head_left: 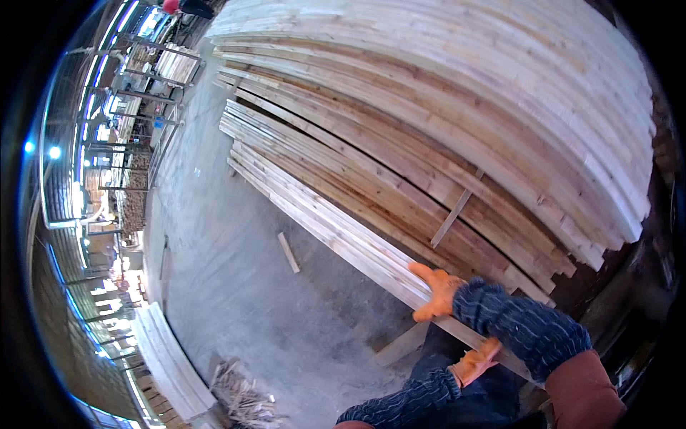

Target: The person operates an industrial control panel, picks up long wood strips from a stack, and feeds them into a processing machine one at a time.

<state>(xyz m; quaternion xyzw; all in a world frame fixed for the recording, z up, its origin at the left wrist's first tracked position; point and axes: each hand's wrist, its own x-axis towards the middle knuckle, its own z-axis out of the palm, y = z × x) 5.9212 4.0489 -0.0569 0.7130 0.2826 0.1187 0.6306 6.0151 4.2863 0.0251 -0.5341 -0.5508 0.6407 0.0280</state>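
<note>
Orange-gloved right hand (441, 292), fingers spread, spans pale boards (330, 220); left hand's (473, 365) finger closure is unclear; browner rows (400, 157) seem laid, remainder uncertain.

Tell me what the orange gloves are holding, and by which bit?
Pale boards: the right hand grips across them near their closer end. The left hand touches the edge; its grip isn't clear.

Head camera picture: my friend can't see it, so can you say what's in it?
An orange-gloved right hand and left hand touch long, pale boards beside lots of stacked wood. A loose wooden strip lies on the grey floor.
</note>
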